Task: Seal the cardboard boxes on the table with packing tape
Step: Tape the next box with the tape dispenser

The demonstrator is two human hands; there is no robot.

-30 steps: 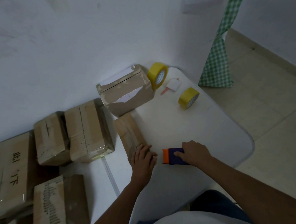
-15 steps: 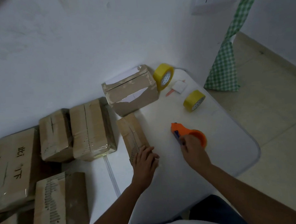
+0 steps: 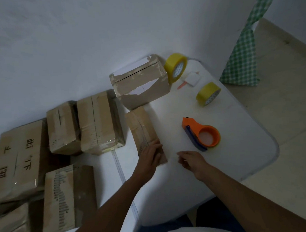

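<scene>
A small flat cardboard box (image 3: 140, 128) lies on the white table (image 3: 240, 147). My left hand (image 3: 151, 156) rests flat on its near end. My right hand (image 3: 190, 159) hovers just right of the box, fingers loosely curled, holding nothing I can make out. An orange tape dispenser (image 3: 201, 133) with a blue blade guard lies on the table beyond my right hand, apart from it. Two yellow tape rolls stand further back: one (image 3: 175, 67) by a torn box (image 3: 140, 81), one (image 3: 208, 94) near the table's right edge.
Several taped cardboard boxes (image 3: 98, 121) crowd the table's left side against the white wall. A small white packet (image 3: 191, 79) and an orange stick lie between the tape rolls. A green checked cloth (image 3: 242, 57) hangs at the right, over a tiled floor.
My right hand carried the orange dispenser away from me, set it down on the table and drew back towards the small box. My left hand stayed on the box.
</scene>
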